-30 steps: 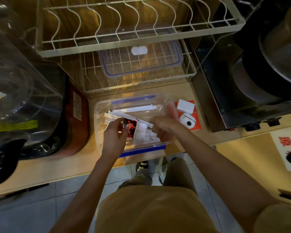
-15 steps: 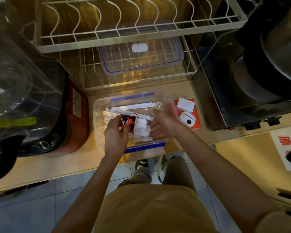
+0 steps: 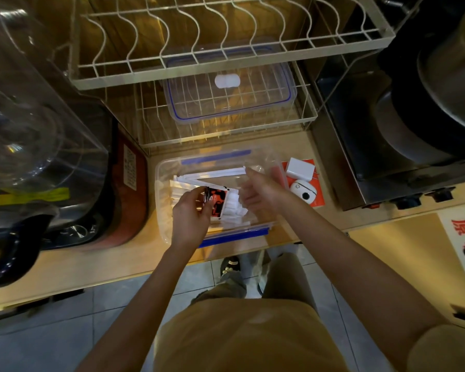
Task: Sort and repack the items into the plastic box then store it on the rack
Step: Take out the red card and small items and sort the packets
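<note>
Inside plastic box (image 3: 163, 183), left hand (image 3: 190, 214) pinches red packet (image 3: 218, 201) (right hand (image 3: 261, 193) open).

Single head-worn wide-angle view, facing forward and steeply down, close above counter (image 3: 97, 264), rack (image 3: 226, 73) and floor (image 3: 38, 342).

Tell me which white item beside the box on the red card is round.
The round white device, nearer the person on the red card; the white block behind it is squarish and flat-sided.
</note>
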{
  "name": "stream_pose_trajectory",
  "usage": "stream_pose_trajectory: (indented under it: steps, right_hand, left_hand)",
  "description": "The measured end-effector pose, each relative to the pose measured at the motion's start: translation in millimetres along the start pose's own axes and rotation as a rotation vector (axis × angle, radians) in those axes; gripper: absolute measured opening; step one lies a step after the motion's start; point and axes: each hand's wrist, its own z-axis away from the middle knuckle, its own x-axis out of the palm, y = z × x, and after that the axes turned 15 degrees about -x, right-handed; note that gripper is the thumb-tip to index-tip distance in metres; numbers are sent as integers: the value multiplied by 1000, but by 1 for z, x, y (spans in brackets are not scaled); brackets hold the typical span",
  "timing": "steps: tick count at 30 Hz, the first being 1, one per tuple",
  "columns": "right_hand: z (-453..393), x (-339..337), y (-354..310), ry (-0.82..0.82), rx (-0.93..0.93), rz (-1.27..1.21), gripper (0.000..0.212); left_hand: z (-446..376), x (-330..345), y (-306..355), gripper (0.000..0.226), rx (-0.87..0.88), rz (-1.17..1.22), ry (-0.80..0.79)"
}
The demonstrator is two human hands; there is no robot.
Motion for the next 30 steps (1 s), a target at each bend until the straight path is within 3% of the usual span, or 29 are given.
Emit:
stream_pose_trajectory:
  steps: [6, 8, 12, 18, 21, 25, 30]
  right_hand:
    - [27, -46, -6, 29, -230, -10, 30]
    - [34, -58, -1, 139, -295, 65, 20]
    - [41, -68, 17, 214, -326, 308, 22]
    - [49, -62, 31, 295, -436, 481, 26]
    - [48, -59, 35, 320, -481, 476, 25]
    - [45, -60, 40, 317, -489, 493, 24]
    - [42, -61, 41, 324, -480, 529, 22]
  left_hand:
    - [-2, 11, 35, 24, -83, -55, -155]
    - [-2, 23, 48, 25, -157, -33, -243]
    - [-2, 53, 61, 25, -243, -11, -372]
    - [-8, 79, 67, 18, -298, -53, -358]
    - [-9, 79, 71, 6, -267, -121, -383]
    - [-13, 79, 66, 30, -197, -229, -349]
    - [-14, 79, 66, 25, -112, -375, -337]
